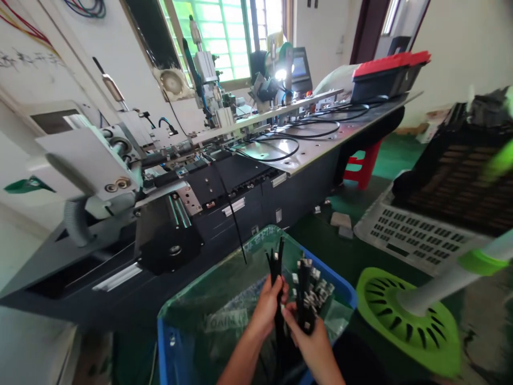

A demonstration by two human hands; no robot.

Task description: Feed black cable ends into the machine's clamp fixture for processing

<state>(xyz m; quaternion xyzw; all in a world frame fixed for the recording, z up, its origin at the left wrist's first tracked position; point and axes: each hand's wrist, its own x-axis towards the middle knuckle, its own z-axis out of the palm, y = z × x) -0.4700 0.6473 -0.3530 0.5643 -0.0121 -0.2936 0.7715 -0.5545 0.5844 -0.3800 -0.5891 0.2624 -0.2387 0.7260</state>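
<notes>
Above a blue-rimmed tub (161,342) lined with green film, my left hand (264,306) is closed round an upright bundle of thin black cables (276,264). Their dark ends stick up past the fingers. My right hand (312,342), close beside it, is closed round a second bundle of black cables with silvery metal connectors (318,291) on their ends. The right thumb and fingertips come up against the left bundle. The lower parts of both bundles run down between the wrists and are partly hidden.
A long machine bench (248,198) stands ahead, with looped black cables (280,155) on its metal top. One black cable (232,208) hangs down towards the tub. To the right are a green slotted fan base (409,331), a white crate (404,230) and a red stool (363,166).
</notes>
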